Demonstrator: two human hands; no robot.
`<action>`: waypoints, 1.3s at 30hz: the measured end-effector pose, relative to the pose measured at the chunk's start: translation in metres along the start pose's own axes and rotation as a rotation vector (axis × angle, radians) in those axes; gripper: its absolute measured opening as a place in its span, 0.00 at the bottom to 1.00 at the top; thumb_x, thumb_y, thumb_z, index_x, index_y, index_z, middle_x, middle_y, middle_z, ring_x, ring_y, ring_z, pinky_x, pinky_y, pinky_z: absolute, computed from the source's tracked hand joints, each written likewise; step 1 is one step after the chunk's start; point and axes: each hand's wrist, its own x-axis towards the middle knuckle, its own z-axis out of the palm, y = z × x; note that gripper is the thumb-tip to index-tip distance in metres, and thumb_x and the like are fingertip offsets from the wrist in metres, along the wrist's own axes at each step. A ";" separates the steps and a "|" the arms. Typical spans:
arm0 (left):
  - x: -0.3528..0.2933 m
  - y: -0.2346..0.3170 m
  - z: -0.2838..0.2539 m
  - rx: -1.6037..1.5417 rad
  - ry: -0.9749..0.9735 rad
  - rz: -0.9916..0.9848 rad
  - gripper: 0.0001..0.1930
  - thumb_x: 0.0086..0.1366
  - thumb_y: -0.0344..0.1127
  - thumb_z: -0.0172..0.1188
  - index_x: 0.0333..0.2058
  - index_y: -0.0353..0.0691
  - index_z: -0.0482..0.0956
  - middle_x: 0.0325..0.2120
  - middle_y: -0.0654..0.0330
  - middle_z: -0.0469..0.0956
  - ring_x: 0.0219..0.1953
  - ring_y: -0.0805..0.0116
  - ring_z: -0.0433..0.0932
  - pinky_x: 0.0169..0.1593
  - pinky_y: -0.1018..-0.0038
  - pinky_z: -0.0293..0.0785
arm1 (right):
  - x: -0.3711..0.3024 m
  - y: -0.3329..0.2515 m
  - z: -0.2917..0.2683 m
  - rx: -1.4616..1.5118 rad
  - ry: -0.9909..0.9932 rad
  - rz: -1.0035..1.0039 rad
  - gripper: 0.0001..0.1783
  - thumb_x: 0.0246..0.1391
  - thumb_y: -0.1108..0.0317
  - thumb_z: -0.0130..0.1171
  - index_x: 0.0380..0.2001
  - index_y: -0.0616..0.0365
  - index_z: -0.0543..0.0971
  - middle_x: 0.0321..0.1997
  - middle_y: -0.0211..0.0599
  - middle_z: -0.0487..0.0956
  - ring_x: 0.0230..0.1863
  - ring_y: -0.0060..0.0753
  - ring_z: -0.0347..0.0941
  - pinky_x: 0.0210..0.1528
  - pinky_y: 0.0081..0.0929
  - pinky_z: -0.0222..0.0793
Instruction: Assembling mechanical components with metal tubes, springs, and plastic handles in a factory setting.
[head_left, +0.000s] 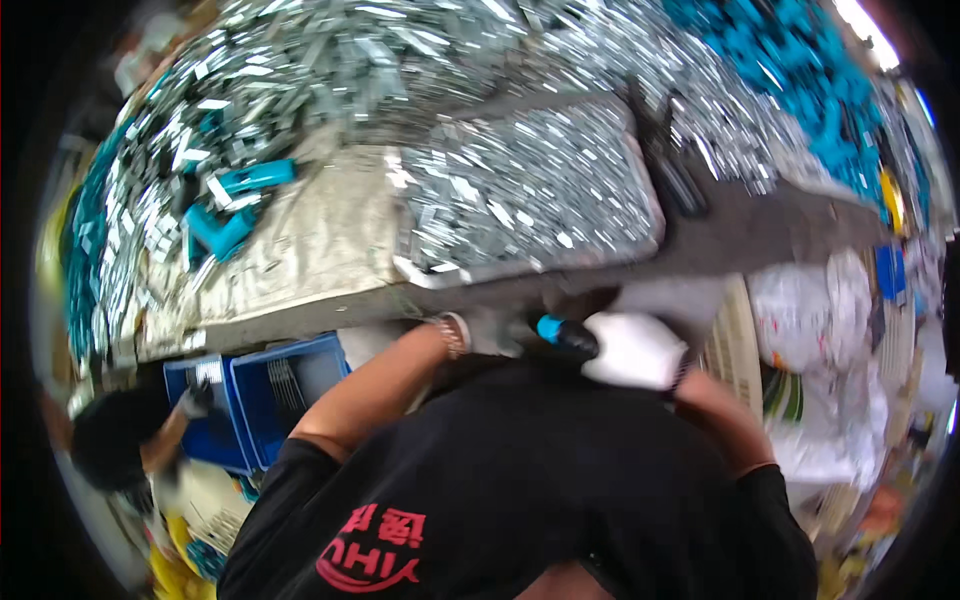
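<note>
My right hand (pixel 634 351), in a white glove, is closed around a short black cylindrical object with a bright blue end (pixel 573 337). Its exact kind does not show. To its left, close to the blue end, is my left hand (pixel 492 332) in a greyish glove, below the table's front edge. That hand is smeared by motion, and its fingers cannot be made out. Just beyond both hands, a shallow tray (pixel 440 279) full of small shiny metal pieces lies on the table.
Heaps of silvery metal parts (pixel 400 50) cover the table's far side, with teal parts (pixel 800 80) at far right. Teal pieces (pixel 255 177) lie on cardboard (pixel 330 230). Blue bins (pixel 290 385) stand at left beside another person's gloved hand (pixel 197 400). Plastic bags (pixel 815 310) sit right.
</note>
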 end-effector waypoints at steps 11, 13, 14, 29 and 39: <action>0.108 0.174 0.010 -0.110 -0.018 -0.017 0.33 0.55 0.36 0.75 0.58 0.38 0.69 0.33 0.60 0.77 0.38 0.70 0.76 0.46 0.72 0.75 | -0.268 0.103 -0.006 0.182 1.031 0.420 0.25 0.46 0.68 0.65 0.48 0.70 0.77 0.35 0.41 0.82 0.37 0.27 0.79 0.41 0.25 0.74; 0.120 0.189 0.018 -0.116 -0.164 0.113 0.37 0.61 0.53 0.69 0.60 0.38 0.67 0.43 0.58 0.77 0.43 0.70 0.75 0.49 0.75 0.72 | -0.285 0.132 0.017 0.231 1.127 0.460 0.30 0.48 0.65 0.66 0.55 0.67 0.75 0.43 0.46 0.83 0.43 0.30 0.80 0.48 0.27 0.75; 0.128 0.195 0.026 -0.082 -0.189 0.158 0.36 0.63 0.54 0.66 0.62 0.38 0.66 0.42 0.56 0.79 0.40 0.69 0.77 0.46 0.74 0.75 | -0.289 0.157 0.038 0.132 1.209 0.432 0.32 0.50 0.63 0.67 0.57 0.66 0.74 0.45 0.47 0.83 0.45 0.32 0.80 0.50 0.29 0.75; 0.085 0.157 0.027 -0.262 0.026 -0.206 0.37 0.69 0.51 0.61 0.64 0.28 0.62 0.54 0.47 0.74 0.50 0.66 0.77 0.55 0.71 0.73 | -0.200 0.448 0.368 0.979 0.136 1.080 0.37 0.51 0.58 0.67 0.66 0.43 0.71 0.57 0.42 0.79 0.50 0.40 0.77 0.46 0.46 0.77; 0.036 0.148 0.023 -0.299 0.342 -0.397 0.32 0.71 0.47 0.59 0.63 0.29 0.64 0.54 0.47 0.74 0.48 0.66 0.77 0.51 0.72 0.75 | -0.139 0.455 0.367 0.031 -0.337 1.195 0.24 0.59 0.55 0.50 0.58 0.44 0.79 0.63 0.42 0.76 0.63 0.42 0.73 0.63 0.35 0.69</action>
